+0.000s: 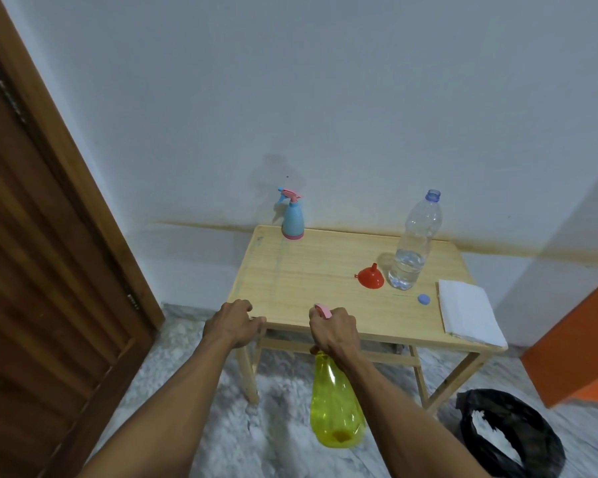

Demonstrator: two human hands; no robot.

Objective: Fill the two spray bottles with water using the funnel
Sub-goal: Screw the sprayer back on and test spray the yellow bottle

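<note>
My right hand (pixel 332 331) grips the pink spray head of a yellow spray bottle (pixel 335 405), which hangs in the air in front of the table's near edge. My left hand (pixel 233 320) rests with curled fingers on the wooden table (pixel 308 270) at its front left corner and holds nothing. A blue spray bottle (pixel 292 219) with a pink head stands at the table's back left. A red funnel (pixel 371 277) lies wide mouth down near the middle right. Beside it stands an uncapped clear water bottle (pixel 414 243), partly filled.
A blue bottle cap (pixel 423 299) lies on the table next to a folded white cloth (pixel 468 312) at the right edge. A black-lined bin (pixel 508 436) sits on the floor at lower right. A brown door (pixel 49 236) is on the left, an orange object (pixel 580 346) on the right.
</note>
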